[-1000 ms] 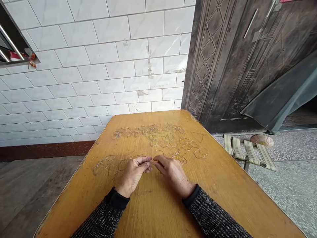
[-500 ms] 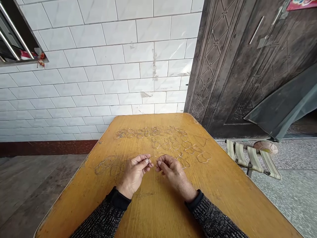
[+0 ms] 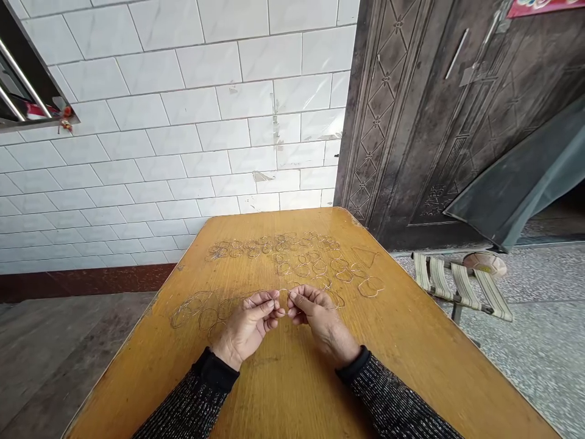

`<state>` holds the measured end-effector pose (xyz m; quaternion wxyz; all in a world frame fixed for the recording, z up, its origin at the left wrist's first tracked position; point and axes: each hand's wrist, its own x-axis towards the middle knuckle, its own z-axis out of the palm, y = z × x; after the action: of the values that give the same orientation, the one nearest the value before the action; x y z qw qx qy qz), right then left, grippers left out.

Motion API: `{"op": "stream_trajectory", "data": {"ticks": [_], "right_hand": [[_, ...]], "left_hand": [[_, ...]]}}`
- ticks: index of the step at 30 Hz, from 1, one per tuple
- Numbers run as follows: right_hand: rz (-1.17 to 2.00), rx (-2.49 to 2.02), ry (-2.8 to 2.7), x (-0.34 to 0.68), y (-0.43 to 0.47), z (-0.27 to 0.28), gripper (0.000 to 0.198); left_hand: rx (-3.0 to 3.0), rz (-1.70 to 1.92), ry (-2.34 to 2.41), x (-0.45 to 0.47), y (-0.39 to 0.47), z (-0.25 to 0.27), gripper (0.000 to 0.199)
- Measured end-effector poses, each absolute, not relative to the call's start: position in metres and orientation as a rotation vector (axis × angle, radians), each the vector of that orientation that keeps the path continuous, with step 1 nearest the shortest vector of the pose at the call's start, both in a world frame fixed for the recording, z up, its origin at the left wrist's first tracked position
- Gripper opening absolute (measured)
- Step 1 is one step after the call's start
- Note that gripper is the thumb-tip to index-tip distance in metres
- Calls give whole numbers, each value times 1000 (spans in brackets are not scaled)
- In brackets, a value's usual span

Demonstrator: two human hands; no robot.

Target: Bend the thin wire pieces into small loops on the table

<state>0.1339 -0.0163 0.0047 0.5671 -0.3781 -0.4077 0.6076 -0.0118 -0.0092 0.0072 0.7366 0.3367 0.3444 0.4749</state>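
Both hands hover low over the yellow wooden table point(image 3: 411, 366). My left hand point(image 3: 249, 323) and my right hand point(image 3: 317, 317) meet fingertip to fingertip and pinch a thin piece of wire point(image 3: 286, 292) between them. To the left of my left hand lie larger bent wire loops point(image 3: 196, 305). Beyond the hands, several small wire rings and heart shapes point(image 3: 292, 253) are spread in rows. A heart-shaped wire point(image 3: 371, 285) lies right of my right hand.
A white tiled wall point(image 3: 183, 134) stands behind the table, with a dark embossed metal door point(image 3: 434, 122) to the right. A folding stool with striped webbing point(image 3: 461, 286) stands on the speckled floor at the right. A grey cloth point(image 3: 516, 183) hangs by the door.
My right hand's fingers curled from flat on the table into a pinch, and both hands came together on the thin wire. The camera shifted slightly.
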Motion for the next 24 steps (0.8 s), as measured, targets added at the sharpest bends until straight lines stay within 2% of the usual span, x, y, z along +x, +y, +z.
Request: {"op": "stream_trajectory", "data": {"ticks": [15, 24], "right_hand": [[1351, -946, -1169, 139, -16, 9, 35], [1318, -943, -1117, 139, -11, 2, 33]], "left_hand": [[861, 1097, 815, -13, -8, 9, 23], [899, 1018, 831, -10, -11, 6, 24]]}}
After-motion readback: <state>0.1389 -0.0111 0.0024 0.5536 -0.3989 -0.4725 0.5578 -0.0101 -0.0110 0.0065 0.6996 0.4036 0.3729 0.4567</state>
